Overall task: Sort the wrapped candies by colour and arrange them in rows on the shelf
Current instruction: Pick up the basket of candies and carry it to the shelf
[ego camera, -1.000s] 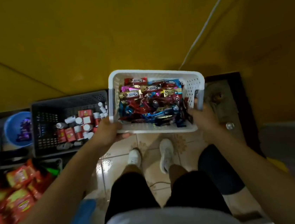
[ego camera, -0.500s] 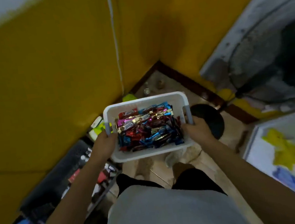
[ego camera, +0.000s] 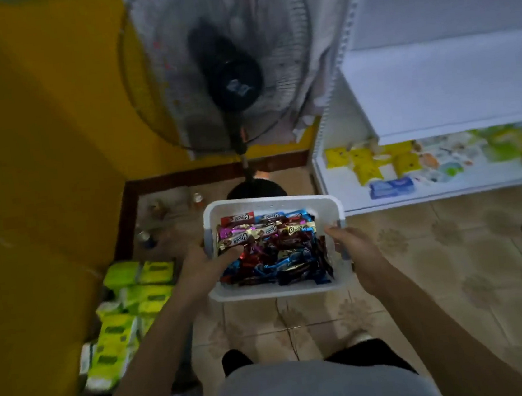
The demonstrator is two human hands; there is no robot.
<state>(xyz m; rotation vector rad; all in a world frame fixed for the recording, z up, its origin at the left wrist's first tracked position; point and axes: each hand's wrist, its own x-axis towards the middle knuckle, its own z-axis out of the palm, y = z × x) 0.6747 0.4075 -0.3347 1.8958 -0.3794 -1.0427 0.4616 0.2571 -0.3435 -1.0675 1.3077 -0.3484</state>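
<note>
I carry a white plastic basket (ego camera: 273, 201) in front of my waist. It is full of wrapped candies (ego camera: 275, 251) in red, blue, gold and pink foil. My left hand (ego camera: 203, 263) grips the basket's left rim, with the thumb over the candies. My right hand (ego camera: 354, 245) grips the right rim. A white shelf unit (ego camera: 435, 86) stands ahead to the right; its upper board is bare.
A black pedestal fan (ego camera: 225, 71) stands straight ahead in the corner of the yellow wall. Yellow and blue packets (ego camera: 379, 164) lie on the lower shelf board. Green packs (ego camera: 128, 297) are stacked on the floor at the left. Tiled floor (ego camera: 455, 257) extends to the right.
I have turned to the right with the basket. The grey crate and snack bags have left the view; the fan and the white shelf now face me. Both hands keep their hold.
</note>
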